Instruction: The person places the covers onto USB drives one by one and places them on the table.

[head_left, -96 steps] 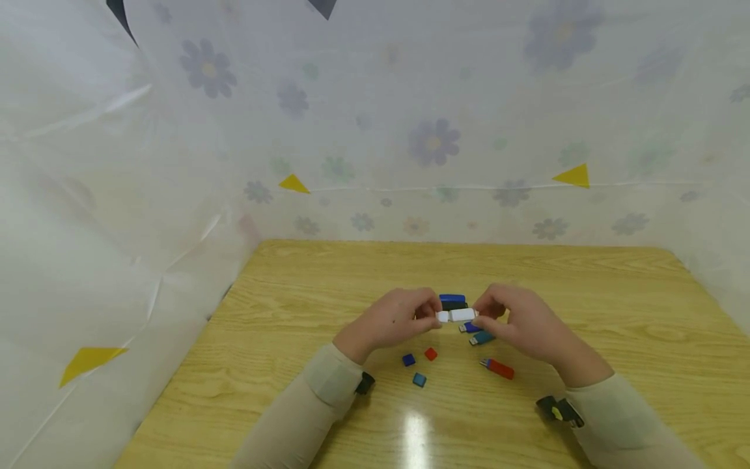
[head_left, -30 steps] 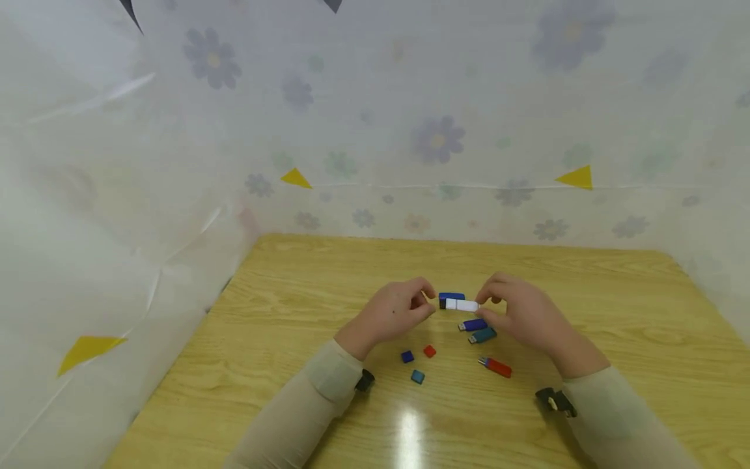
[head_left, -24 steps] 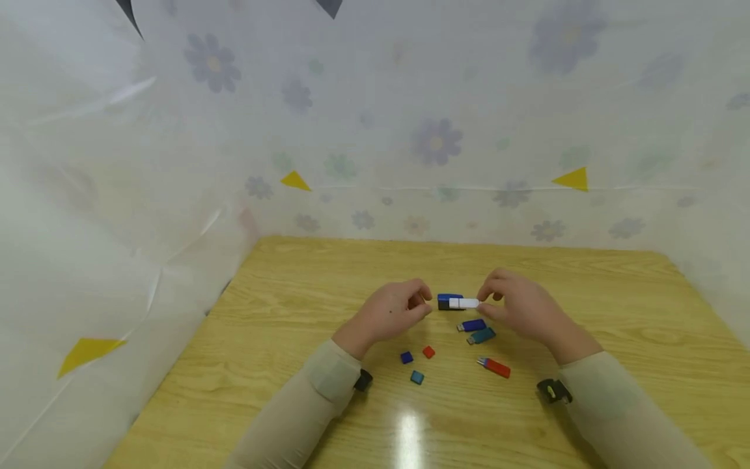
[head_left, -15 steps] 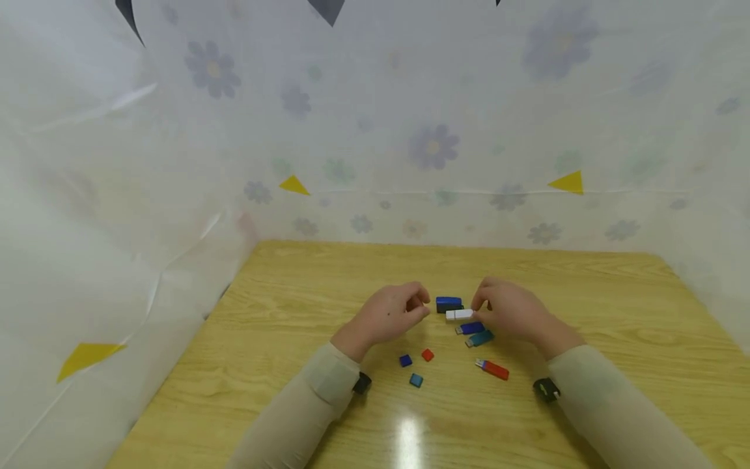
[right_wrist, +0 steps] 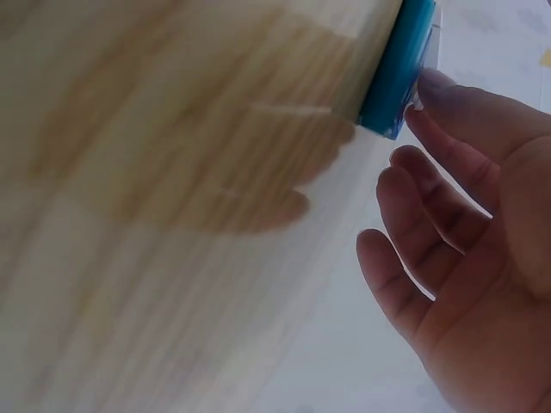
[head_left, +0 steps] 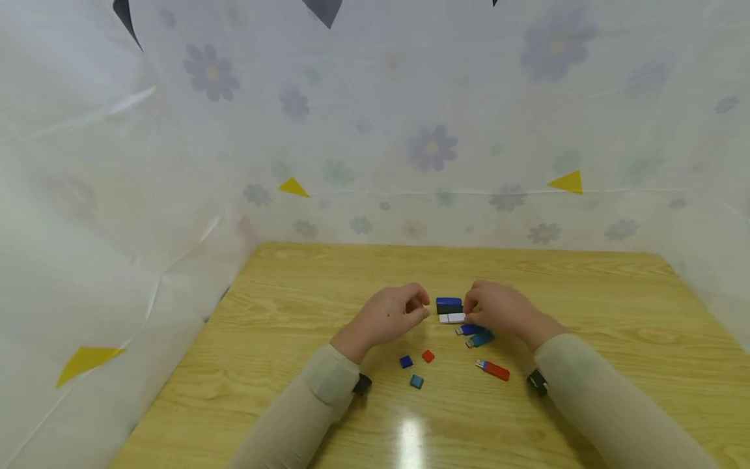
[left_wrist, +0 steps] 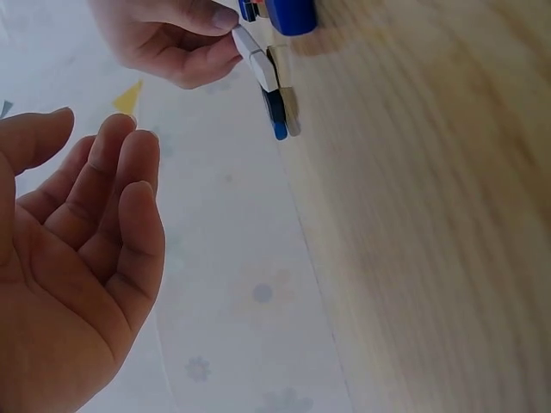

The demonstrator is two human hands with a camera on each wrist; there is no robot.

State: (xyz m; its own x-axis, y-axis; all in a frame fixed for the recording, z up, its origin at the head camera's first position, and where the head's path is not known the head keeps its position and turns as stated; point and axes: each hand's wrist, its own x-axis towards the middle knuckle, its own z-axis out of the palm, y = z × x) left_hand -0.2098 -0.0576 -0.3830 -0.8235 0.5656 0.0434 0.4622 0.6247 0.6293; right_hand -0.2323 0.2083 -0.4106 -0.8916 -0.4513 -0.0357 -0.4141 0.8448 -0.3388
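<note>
Status: 1 white USB stick (head_left: 452, 318) has its cap fitted and sits just in front of the black stick (head_left: 450, 310), which lies alongside the rear blue stick (head_left: 448, 301). As judged from the layout, this row of 3 is the finished portion.

Remaining: 3 sticks show bare metal plugs: the front blue stick (head_left: 469, 330), the teal stick (head_left: 480, 339) and the red stick (head_left: 496, 371). Their likely caps, the blue cap (head_left: 406, 361), the red cap (head_left: 428, 356) and the teal cap (head_left: 416, 382), lie loose on the table (head_left: 328, 280).

Hands: the right hand (head_left: 500, 311) pinches the right end of the white USB stick. The left hand (head_left: 385, 318) holds nothing, its fingers loosely bent.

Limits of view: the fingers cover the pinched end. Whether the white USB stick touches the table or the black stick cannot be told. Cap seams on the 2 rear sticks are too small to confirm. The right wrist view cuts off the teal stick.
</note>
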